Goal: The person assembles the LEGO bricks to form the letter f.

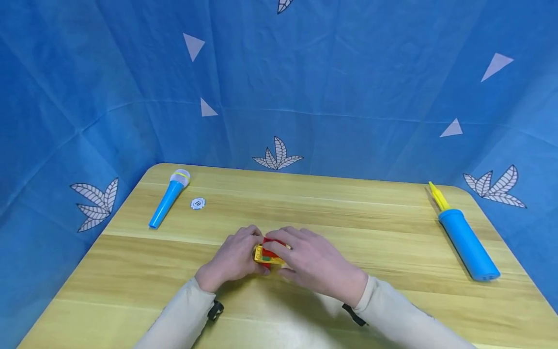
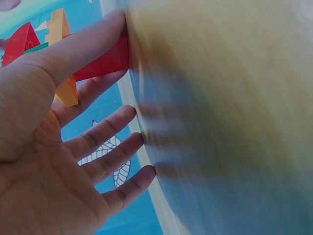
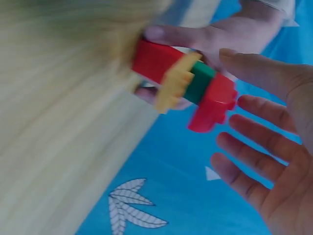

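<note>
A small stack of toy building blocks (image 3: 168, 81) stands on the table between both hands: a red block at the bottom, a flat yellow piece (image 3: 173, 83), a green block (image 3: 199, 82) and a red block with studs (image 3: 212, 103) on top. My left hand (image 1: 235, 254) pinches the bottom red block (image 2: 105, 56) between thumb and index finger, its other fingers extended towards the tabletop. Around the top red block hovers my right hand (image 1: 316, 261), thumb and fingers spread apart. Whether its index fingertip touches the block, I cannot tell.
On the wooden table (image 1: 348, 213), a blue toy microphone (image 1: 167, 201) lies at the back left beside a round chip marked 10 (image 1: 198, 203). A blue hand pump with a yellow nozzle (image 1: 466, 242) lies at the right. Blue patterned cloth (image 1: 331, 87) hangs behind.
</note>
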The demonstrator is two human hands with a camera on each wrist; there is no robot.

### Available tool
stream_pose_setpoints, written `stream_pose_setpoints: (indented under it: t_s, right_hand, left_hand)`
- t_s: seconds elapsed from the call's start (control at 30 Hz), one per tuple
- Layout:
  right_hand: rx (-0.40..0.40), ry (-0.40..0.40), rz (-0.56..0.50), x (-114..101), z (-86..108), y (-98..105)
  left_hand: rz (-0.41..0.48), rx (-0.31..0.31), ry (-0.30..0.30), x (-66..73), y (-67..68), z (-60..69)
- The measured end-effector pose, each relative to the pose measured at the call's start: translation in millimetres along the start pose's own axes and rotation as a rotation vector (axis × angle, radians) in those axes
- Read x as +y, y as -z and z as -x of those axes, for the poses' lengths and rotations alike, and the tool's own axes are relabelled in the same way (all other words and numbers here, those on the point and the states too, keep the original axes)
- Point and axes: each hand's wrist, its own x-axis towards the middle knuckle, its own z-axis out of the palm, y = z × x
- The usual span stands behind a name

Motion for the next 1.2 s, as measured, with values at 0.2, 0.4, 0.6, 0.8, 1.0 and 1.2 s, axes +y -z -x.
stream_pose_setpoints:
  t_s: [0.2,0.4,0.6,0.8,1.0,1.2]
  right_hand:
    - [0.011,0.019,0.024,0.4,10.4,-10.4]
    - [-0.041,-0.021,0.001,0.3,14.1,-12.7]
    - [-0.069,-0.075,-0.008,0.5,18.8,-13.1]
    - [0.049,-0.076,-0.004,3.2,17.7,-13.3]
    - [0.031,-0.12,-0.023,14.1,18.9,-11.6]
    - [-0.015,-0.254,-0.138,31.5,21.9,-18.1]
  left_hand:
    - [0.016,-0.017,-0.021,-0.5,-0.3,-1.0]
    - [0.039,-0.089,-0.029,-0.1,1.9,-2.4]
    - [0.289,-0.208,-0.024,7.1,8.2,-3.6]
    - [0.51,-0.317,-0.08,11.7,13.0,-7.6]
    - [0.346,-0.221,-0.03,18.7,14.6,-9.0]
    - [0.103,-0.055,-0.032,27.2,13.6,-10.6]
